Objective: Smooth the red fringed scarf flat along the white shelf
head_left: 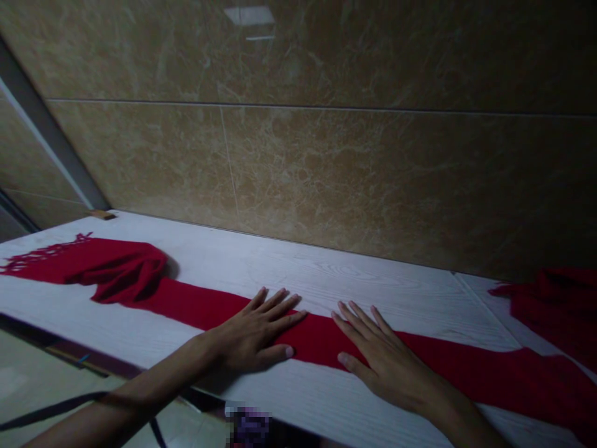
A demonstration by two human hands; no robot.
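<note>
A long red scarf (200, 305) lies across a white wood-grain table (289, 267), folded into a narrow strip along its middle. Its left part is bunched up, with a fringed end near the left edge of the view. My left hand (259, 330) rests flat on the strip, fingers spread and thumb out. A short way to the right, my right hand (377, 351) also lies on the scarf with its fingers stretched out. Between the two hands a stretch of smooth red cloth shows. Neither hand grips the cloth.
More red cloth (555, 305) is heaped at the table's right end. Behind the table stands a brown marbled tile wall (298, 168). A small brown block (101, 214) sits at the back left corner. A dark strap (56, 410) hangs at the lower left.
</note>
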